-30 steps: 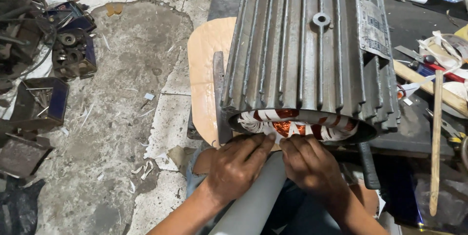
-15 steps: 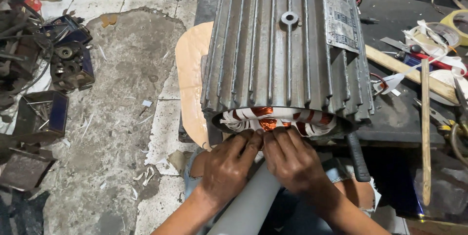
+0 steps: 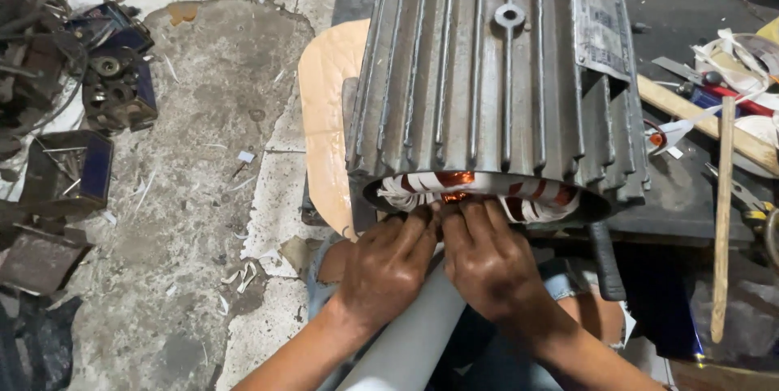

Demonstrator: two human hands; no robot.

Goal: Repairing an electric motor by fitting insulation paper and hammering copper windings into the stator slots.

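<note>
A large grey finned motor housing (image 3: 495, 75) lies on its side on the dark counter (image 3: 690, 188), filling the upper middle of the frame, its open end turned toward the lower edge. Inside that opening sits the winding (image 3: 479, 190), copper wire wrapped in white tape with red-brown patches, showing as a curved band along the rim. The left hand (image 3: 389, 265) and the right hand (image 3: 487, 261) meet side by side just below the centre of the frame, knuckles up, touching each other. Their fingers (image 3: 422, 225) are curled close together and press against the lower edge of the winding at a bare copper spot; whether they pinch a wire or only push on it cannot be told, since the fingertips are hidden behind the knuckles. A pale grey pipe (image 3: 414, 334) runs from under the hands toward the bottom edge. A tan board (image 3: 324, 107) sticks out from beneath the housing at its left. At the right edge a thin wooden stick (image 3: 722, 212) stands nearly upright in the frame, near a wooden handle (image 3: 698, 119) and scraps of white tape. On the stained floor (image 3: 203, 196) at the upper left lie dark metal parts (image 3: 105, 83).
</note>
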